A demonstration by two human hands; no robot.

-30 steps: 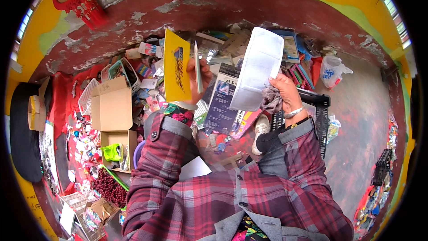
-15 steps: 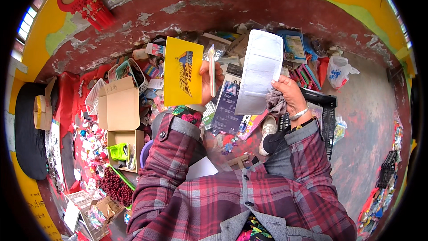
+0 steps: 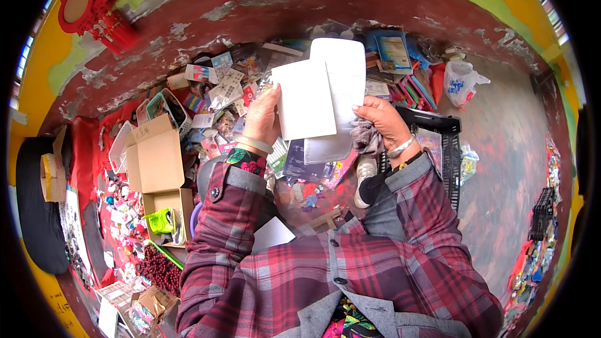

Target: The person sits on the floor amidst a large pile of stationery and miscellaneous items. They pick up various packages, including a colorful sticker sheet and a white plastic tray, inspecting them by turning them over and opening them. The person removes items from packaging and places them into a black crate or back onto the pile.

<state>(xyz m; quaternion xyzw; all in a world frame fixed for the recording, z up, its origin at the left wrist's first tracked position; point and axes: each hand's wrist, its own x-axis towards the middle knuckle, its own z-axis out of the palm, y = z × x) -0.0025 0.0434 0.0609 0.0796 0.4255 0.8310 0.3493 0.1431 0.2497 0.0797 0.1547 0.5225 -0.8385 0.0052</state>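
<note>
My left hand (image 3: 263,116) is closed on the edge of a white card (image 3: 305,101), held up in front of me with its plain side showing. A white folded sheet, like an envelope (image 3: 344,66), stands behind and to the right of the card, partly covered by it. My right hand (image 3: 385,124) pinches this sheet at its right edge. Crumpled grey cloth (image 3: 367,136) is tucked in the same hand, below the fingers. Under the papers lies a dark printed sheet (image 3: 303,161), mostly hidden by them.
Mixed packets and papers (image 3: 228,91) pile along the red wall. An opened cardboard box (image 3: 156,163) stands at left near white baskets (image 3: 119,147) and dark red beads (image 3: 159,268). A black crate (image 3: 452,163) sits right of my leg, with a plastic bag (image 3: 463,81) beyond.
The card in my left hand has gone from its yellow printed face to a white one and moved right, overlapping the white sheet. The slim item beside it is now out of sight.
</note>
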